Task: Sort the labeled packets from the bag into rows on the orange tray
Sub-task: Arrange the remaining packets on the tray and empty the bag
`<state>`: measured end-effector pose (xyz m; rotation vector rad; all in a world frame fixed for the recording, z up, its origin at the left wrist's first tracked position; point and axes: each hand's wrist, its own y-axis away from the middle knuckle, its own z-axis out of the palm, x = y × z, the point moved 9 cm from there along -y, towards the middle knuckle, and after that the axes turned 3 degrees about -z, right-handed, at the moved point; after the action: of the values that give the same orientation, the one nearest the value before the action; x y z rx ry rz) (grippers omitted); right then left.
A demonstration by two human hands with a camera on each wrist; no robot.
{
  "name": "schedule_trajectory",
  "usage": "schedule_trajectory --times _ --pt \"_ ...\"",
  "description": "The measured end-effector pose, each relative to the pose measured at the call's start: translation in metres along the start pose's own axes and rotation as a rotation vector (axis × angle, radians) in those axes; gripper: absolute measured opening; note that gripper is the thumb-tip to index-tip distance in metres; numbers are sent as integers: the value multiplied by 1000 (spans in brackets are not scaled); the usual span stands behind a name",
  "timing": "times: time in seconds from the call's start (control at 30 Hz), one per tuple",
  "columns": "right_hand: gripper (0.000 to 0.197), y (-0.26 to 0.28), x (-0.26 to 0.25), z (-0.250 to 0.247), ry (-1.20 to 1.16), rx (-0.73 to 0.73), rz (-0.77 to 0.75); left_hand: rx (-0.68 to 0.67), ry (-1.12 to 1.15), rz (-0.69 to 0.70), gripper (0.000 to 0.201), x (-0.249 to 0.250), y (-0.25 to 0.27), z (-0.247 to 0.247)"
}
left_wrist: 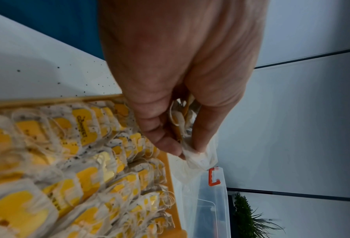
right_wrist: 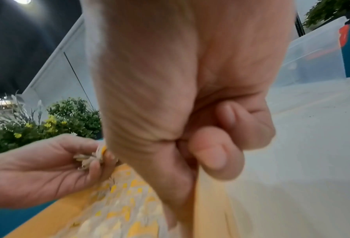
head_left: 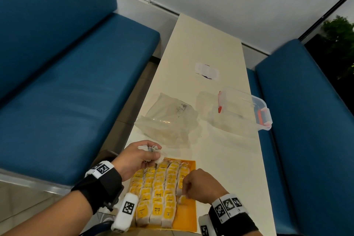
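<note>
The orange tray (head_left: 188, 216) lies at the table's near edge. Rows of white packets with yellow labels (head_left: 159, 193) cover most of it, and a strip on its right side is bare. My left hand (head_left: 153, 151) hovers over the tray's far left corner and grips a small bunch of packets (head_left: 151, 148), which shows between its fingers (left_wrist: 198, 128) in the left wrist view. My right hand (head_left: 186, 188) is over the rightmost row with its fingers curled, pinching a packet (head_left: 181, 198) at that row's near end. The clear plastic bag (head_left: 168, 120) lies crumpled beyond the tray.
A clear plastic box with orange clips (head_left: 243, 109) stands at the right, past the bag. Further back a white sticker (head_left: 206, 72) lies on the cream table (head_left: 220, 159). Blue benches (head_left: 67, 82) flank the narrow table on both sides.
</note>
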<state>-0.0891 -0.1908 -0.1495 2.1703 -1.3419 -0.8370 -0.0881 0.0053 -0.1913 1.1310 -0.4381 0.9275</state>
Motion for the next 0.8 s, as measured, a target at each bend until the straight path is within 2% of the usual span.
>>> schedule_trajectory --times 0.13,0.27,0.53,0.8 --pt "28 -6 9 5 62 173 65 5 4 7 21 0 1 -1" --pt "26 -6 14 8 73 270 101 10 6 8 21 -1 2 0" --pt "17 -9 12 4 156 288 96 17 -3 12 19 0 2 -1" --pt "21 1 8 -2 150 330 23 24 2 18 19 0 4 -2"
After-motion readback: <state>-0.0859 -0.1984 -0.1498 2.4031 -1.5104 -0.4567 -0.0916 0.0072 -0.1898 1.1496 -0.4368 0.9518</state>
